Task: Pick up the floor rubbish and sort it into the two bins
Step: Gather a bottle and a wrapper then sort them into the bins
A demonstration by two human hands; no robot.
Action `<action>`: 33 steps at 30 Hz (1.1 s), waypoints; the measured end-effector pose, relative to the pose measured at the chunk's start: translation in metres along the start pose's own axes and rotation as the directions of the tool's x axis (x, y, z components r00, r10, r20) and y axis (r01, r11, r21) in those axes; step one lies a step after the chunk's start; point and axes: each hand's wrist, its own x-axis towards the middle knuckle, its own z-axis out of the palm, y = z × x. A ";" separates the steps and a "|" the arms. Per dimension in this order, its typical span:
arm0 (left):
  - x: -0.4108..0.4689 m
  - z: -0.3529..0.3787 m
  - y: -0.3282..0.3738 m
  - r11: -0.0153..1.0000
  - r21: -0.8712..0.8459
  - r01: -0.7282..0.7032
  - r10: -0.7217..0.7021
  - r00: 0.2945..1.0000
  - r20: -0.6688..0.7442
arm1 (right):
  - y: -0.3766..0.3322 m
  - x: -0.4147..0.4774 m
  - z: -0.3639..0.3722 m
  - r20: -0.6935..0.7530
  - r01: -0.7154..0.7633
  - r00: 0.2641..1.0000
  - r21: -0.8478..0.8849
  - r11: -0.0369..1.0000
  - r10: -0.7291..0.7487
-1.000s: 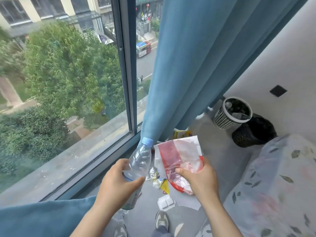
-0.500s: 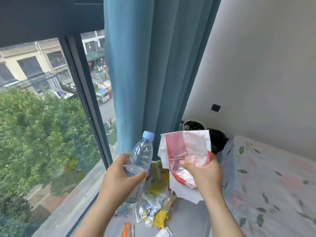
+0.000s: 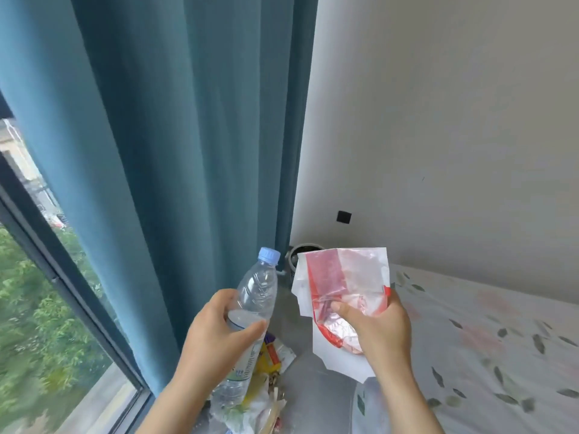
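Green foliage fills the dark-framed window [image 3: 37, 324] at the far left, beside a long teal-blue fabric curtain [image 3: 188, 136] that hangs to the floor. In front of the curtain's lower edge the left hand [image 3: 216, 336] is raised, its fingers [image 3: 219, 300] and thumb wrapped round the middle of a clear plastic water bottle with a pale blue cap [image 3: 257, 292]; the bottle tilts with its cap up and to the right. Below it a heap of mixed wrappers, yellow and white [image 3: 266, 402], lies on the grey floor [image 3: 313, 389]. Further back, in the corner, the rim of a round bin [image 3: 305, 248] shows just behind a red-and-white paper bag with a clear plastic front [image 3: 344, 277]. The right hand [image 3: 382, 330] grips this bag near its lower half, thumb pressed across the front, holding it upright. A small black square plate [image 3: 344, 217] sits on the pale wall [image 3: 438, 120] above. To the right spreads a bed with a leaf-printed white sheet [image 3: 485, 339].
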 end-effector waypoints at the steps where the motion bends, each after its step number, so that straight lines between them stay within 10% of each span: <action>1: 0.002 0.013 0.011 1.000 -0.003 -0.002 0.002 1.000 0.001 | 0.000 0.011 -0.012 0.002 0.002 1.000 0.009 1.000 -0.002; 17: 0.064 0.153 0.109 1.000 0.011 -0.019 0.019 0.999 0.033 | 0.014 0.153 -0.117 -0.003 0.001 1.000 -0.016 1.000 -0.001; 33: 0.246 0.212 0.129 0.999 -0.023 0.023 -0.020 0.994 0.107 | 0.012 0.330 -0.068 0.006 -0.054 0.998 -0.110 0.992 0.055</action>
